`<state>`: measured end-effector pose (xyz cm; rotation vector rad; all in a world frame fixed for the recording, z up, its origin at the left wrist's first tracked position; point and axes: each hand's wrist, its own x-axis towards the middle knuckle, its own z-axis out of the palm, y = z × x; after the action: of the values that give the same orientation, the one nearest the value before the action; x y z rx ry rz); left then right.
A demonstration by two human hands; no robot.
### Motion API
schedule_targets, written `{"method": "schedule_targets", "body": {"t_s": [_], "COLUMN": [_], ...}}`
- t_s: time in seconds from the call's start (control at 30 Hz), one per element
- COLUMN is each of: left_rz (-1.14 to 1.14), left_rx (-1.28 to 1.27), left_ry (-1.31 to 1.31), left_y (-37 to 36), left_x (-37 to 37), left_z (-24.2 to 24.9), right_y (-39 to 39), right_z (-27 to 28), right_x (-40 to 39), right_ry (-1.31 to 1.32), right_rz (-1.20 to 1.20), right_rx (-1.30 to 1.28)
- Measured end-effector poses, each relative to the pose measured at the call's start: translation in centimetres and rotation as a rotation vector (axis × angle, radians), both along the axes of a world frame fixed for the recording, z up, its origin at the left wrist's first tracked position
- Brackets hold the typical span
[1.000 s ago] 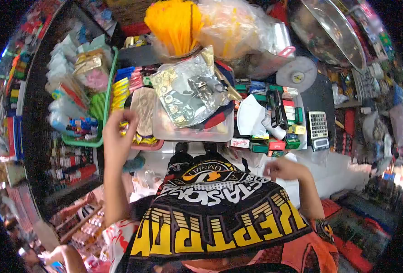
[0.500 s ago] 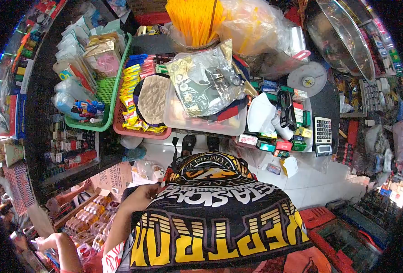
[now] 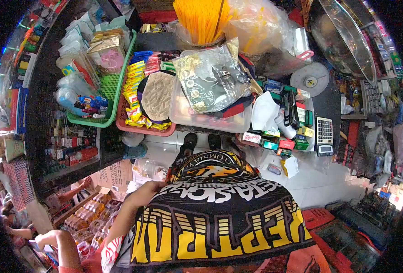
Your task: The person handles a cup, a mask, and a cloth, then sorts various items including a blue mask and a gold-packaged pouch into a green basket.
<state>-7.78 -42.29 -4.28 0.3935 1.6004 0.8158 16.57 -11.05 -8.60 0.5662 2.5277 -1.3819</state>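
My left hand (image 3: pixel 148 192) rests against the side of my black shirt (image 3: pixel 210 223), which carries yellow and white lettering. Its fingertips are hidden at the shirt, so I cannot make out anything in them. My right hand is out of view; only reddish cloth shows at the lower right. Ahead of my body stands a clear plastic tub (image 3: pixel 215 123) with a plastic-wrapped package (image 3: pixel 210 82) on it. Beside it, a red basket (image 3: pixel 142 130) holds yellow sachets (image 3: pixel 134 86) and a round beige cloth pad (image 3: pixel 158 98). Neither hand touches these.
A green basket (image 3: pixel 113 107) of packets stands left. To the right are small boxes (image 3: pixel 285 144), a black stapler-like tool (image 3: pixel 290 109), a white paper (image 3: pixel 264 113) and a calculator (image 3: pixel 324 136). Another person's arm (image 3: pixel 65 248) is at lower left, by bottles (image 3: pixel 90 216).
The counter and its contents have shifted slightly rightward in view as my head moved. My left hand stays at the side of my shirt, a little higher in view.
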Motion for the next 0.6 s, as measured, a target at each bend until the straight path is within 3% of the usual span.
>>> {"method": "schedule_targets", "body": {"t_s": [0.1,0.13,0.17,0.27,0.33,0.6], "left_rz": [-0.064,-0.094,-0.125,-0.223,-0.288,-0.472], "left_rx": [-0.007,-0.011,-0.017,-0.035,-0.046,-0.128], "left_ry": [0.014,0.02,0.026,0.044,0.054,0.124], "left_y": [-0.1,-0.4,-0.6,-1.6,-2.3,-3.6], "left_x": [-0.4,-0.6,-0.8,-1.5,-2.1,-3.2], "left_z": [-0.1,-0.2,-0.3,-0.6,-0.9,-1.3], "right_y": [-0.5,-0.3,0.1,0.2,0.5,-2.0], "right_z": [-0.2,-1.3,-0.7,0.6,-0.6,0.0], "right_x": [0.2,0.2,-1.6,-5.7,-7.1,-13.4], "right_ry": [0.076,0.014,0.096,0.003,0.19,0.197], "right_rz": [-0.086,-0.139,0.067,0.156,0.371,0.619], "right_rx": [0.019,-0.089,0.098,0.118,0.061,-0.048]}}
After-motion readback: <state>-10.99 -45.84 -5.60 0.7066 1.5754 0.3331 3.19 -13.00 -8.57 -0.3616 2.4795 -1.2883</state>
